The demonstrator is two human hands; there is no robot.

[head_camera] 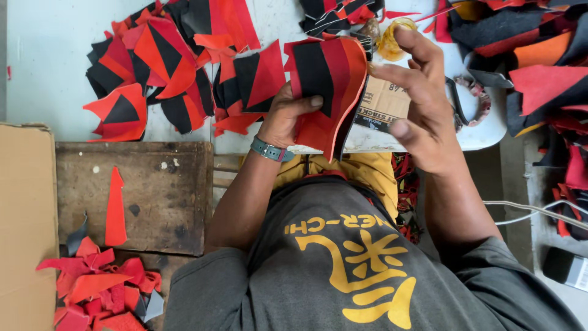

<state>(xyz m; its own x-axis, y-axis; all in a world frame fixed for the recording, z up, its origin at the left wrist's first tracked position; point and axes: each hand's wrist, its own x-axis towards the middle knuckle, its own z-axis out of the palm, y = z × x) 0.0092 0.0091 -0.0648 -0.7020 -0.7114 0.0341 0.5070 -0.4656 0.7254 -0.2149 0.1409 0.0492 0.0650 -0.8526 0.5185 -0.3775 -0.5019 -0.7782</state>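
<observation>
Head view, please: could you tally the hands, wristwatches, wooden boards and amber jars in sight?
Hands: 2, left hand gripping red-and-black pieces, right hand open
Wristwatch: 1
Wooden board: 1
Amber jar: 1
Total: 5

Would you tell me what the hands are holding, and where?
The left hand pinches a red-and-black fabric stack at its lower left edge; the right hand holds nothing.

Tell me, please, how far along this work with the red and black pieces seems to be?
Done, it seems: many joined red-and-black pieces lie heaped on the table. In hand: the left hand holds a small stack of pieces; the right hand hovers beside it. Left: more pieces on the right.
</observation>
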